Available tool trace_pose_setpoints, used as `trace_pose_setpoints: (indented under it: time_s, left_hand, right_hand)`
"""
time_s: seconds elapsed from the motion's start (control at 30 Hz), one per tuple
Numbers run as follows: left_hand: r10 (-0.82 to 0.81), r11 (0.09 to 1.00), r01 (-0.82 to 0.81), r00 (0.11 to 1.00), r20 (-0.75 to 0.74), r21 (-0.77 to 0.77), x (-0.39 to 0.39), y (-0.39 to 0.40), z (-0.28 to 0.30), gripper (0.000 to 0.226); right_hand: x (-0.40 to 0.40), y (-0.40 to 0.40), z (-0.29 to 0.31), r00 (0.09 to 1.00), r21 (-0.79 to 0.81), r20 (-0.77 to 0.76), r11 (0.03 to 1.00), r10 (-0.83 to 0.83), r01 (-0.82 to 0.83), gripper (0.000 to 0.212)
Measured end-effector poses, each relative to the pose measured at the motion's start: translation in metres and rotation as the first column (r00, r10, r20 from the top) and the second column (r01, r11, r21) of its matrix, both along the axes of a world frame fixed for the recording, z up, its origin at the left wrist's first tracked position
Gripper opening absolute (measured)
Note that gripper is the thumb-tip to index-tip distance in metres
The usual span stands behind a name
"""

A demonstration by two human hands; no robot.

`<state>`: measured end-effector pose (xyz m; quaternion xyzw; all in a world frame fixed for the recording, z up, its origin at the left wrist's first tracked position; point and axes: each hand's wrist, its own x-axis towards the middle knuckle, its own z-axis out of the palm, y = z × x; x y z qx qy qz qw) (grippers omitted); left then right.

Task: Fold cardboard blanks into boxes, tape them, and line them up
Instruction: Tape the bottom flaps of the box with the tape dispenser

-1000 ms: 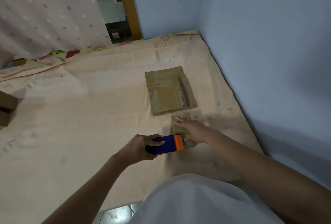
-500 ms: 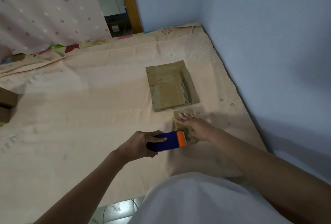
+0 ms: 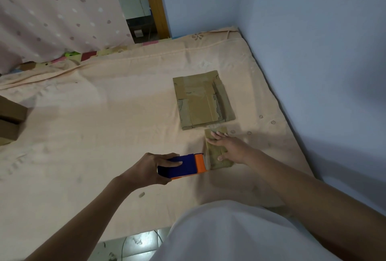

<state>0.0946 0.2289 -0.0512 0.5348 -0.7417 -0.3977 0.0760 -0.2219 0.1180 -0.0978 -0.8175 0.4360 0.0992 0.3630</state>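
Little has shifted since the earlier frame: left hand (image 3: 150,169) still grips the tape dispenser (image 3: 183,165) against the small cardboard box (image 3: 217,154), which the right hand (image 3: 229,146) presses flat-fingered onto the bed (image 3: 104,125). Light, crushable cardboard; best held by its edges.

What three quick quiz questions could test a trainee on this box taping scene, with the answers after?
1. True or false: the left hand grips the blue and orange tape dispenser.
2. What does the right hand do? A: lifts the stack of flat blanks; B: presses flat on the small cardboard box; C: rests on the sheet.
3. Which end of the dispenser meets the small box, blue or orange?

Key: 1 true. 2 B. 3 orange.
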Motion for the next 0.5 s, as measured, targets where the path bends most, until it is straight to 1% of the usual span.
trace_pose_setpoints:
  time_s: [0.1, 0.3, 0.5]
  left_hand:
    - [0.005, 1.000, -0.006, 1.000, 0.014, 0.023, 0.000, -0.003, 0.003, 0.067]
    - [-0.015, 1.000, 0.015, 0.999, 0.036, 0.013, 0.004, -0.006, 0.009, 0.065]
    - [-0.085, 0.996, 0.084, 0.994, 0.075, 0.015, 0.000, -0.010, 0.013, 0.064]
  right_hand:
    - [0.001, 0.001, 0.001, 1.000, 0.010, -0.003, 1.000, -0.012, 0.012, 0.087]
    - [0.000, 0.002, 0.003, 1.000, 0.008, -0.011, 1.000, -0.013, 0.013, 0.086]
    - [0.002, 0.003, 0.006, 1.000, 0.010, -0.014, 1.000, -0.026, 0.026, 0.087]
